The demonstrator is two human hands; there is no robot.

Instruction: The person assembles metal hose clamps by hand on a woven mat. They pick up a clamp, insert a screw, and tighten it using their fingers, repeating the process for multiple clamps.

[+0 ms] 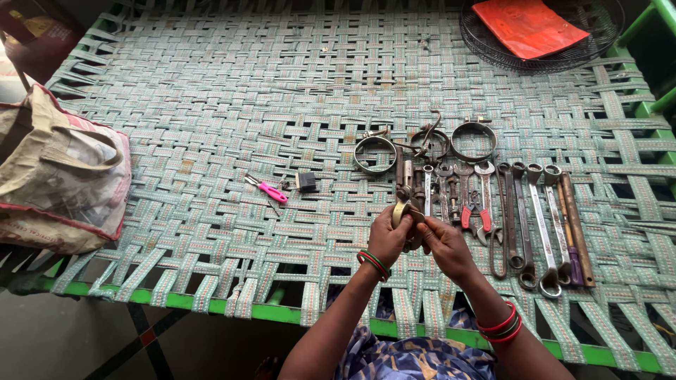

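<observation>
The left hand [389,238] and right hand [445,246] close together around a small metal tool [405,204] held just above the woven cot [211,105]. Its grip looks slight; a slip could drop it through the webbing gaps, or onto the spanners [542,225] lined up just right of the hands.

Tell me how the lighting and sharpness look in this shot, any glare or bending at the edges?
Head view: soft, even daylight, faint shadows, no harsh glare; the hands and row of wrenches are fairly sharp; the cot's green frame bows with wide-angle distortion; the corners darken.
</observation>
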